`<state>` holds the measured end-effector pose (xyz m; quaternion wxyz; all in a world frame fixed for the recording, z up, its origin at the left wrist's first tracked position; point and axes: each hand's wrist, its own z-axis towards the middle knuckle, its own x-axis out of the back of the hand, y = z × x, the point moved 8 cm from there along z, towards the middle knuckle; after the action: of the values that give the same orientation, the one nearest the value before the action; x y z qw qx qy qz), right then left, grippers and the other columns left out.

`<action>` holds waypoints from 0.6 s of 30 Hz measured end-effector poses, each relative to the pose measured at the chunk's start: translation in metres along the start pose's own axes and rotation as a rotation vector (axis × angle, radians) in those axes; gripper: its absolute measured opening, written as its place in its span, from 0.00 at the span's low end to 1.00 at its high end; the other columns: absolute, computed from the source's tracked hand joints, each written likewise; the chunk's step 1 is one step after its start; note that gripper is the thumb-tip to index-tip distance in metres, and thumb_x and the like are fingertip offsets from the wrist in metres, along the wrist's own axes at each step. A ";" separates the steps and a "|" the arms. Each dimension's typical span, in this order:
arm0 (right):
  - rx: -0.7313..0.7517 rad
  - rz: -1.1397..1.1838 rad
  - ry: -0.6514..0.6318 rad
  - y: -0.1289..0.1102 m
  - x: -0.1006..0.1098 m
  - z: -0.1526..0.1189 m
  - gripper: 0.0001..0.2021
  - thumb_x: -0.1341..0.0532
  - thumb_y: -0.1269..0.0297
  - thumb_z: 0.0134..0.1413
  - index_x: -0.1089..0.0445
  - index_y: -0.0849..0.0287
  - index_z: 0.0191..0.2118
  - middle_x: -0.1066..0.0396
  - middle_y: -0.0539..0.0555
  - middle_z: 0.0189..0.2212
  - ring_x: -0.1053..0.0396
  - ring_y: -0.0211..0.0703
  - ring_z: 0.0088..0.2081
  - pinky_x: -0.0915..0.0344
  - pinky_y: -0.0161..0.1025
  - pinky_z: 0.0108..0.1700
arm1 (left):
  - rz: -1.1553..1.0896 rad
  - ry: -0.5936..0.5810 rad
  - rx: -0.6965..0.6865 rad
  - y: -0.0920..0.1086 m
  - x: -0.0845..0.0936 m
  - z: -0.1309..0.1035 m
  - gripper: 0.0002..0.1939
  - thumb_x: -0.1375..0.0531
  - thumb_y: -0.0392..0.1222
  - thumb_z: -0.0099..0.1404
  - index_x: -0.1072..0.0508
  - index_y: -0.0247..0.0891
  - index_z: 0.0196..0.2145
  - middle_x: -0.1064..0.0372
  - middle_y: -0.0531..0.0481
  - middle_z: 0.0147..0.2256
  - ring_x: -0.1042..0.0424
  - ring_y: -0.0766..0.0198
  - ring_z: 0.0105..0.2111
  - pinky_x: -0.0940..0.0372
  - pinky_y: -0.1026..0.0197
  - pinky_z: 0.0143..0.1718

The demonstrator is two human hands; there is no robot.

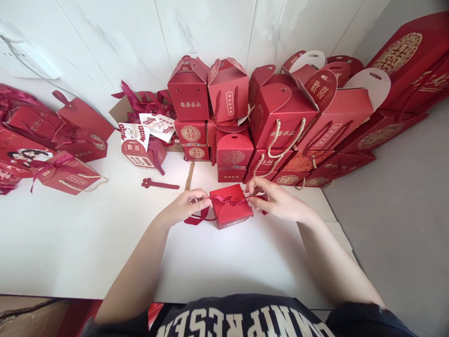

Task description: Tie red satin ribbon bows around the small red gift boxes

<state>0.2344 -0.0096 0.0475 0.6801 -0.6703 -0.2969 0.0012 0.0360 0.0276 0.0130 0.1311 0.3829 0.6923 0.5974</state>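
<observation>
A small red gift box (pixel 231 219) sits on the white table in front of me, its lid flaps folded down. Across its top runs a dark red ribbon (pixel 229 201), crossed or knotted near the middle. My left hand (pixel 189 205) pinches the ribbon at the box's left edge, and a loop of ribbon hangs below those fingers. On the right side, my right hand (pixel 270 199) pinches the other end, with a short tail showing under the fingers. Both hands are closed and hold the ribbon stretched between them.
Stacked red gift boxes (pixel 233 150) line the wall behind, reaching to the right. Beribboned boxes (pixel 66 173) stand at the left. A flower-ended red strip (pixel 159 185) and a tan strip (pixel 190 175) lie near my left hand. A box of ribbons (pixel 121 107) stands behind.
</observation>
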 end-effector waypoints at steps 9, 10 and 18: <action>-0.364 0.143 -0.225 0.038 -0.023 0.003 0.31 0.52 0.35 0.59 0.33 0.61 0.25 0.35 0.48 0.14 0.46 0.31 0.12 0.50 0.33 0.17 | 0.017 0.304 -0.134 0.008 0.011 0.000 0.16 0.39 0.47 0.61 0.36 0.36 0.21 0.40 0.51 0.30 0.38 0.66 0.30 0.41 0.62 0.32; -0.340 0.119 -0.261 0.035 -0.026 0.002 0.31 0.50 0.36 0.59 0.32 0.61 0.24 0.35 0.49 0.15 0.46 0.31 0.14 0.49 0.34 0.18 | -0.048 0.265 -0.120 0.007 0.008 0.000 0.16 0.40 0.46 0.62 0.38 0.37 0.21 0.42 0.53 0.26 0.41 0.68 0.26 0.45 0.63 0.27; -0.125 0.242 -0.211 0.014 -0.027 0.003 0.12 0.39 0.55 0.56 0.33 0.60 0.30 0.28 0.51 0.27 0.34 0.37 0.28 0.37 0.36 0.33 | -0.134 0.233 0.061 -0.005 -0.001 0.003 0.18 0.39 0.54 0.62 0.33 0.37 0.24 0.45 0.57 0.18 0.48 0.72 0.18 0.53 0.66 0.20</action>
<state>0.2169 -0.0159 0.0233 0.5972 -0.7383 -0.2830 0.1351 0.0362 0.0292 0.0071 0.0779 0.2677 0.7448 0.6062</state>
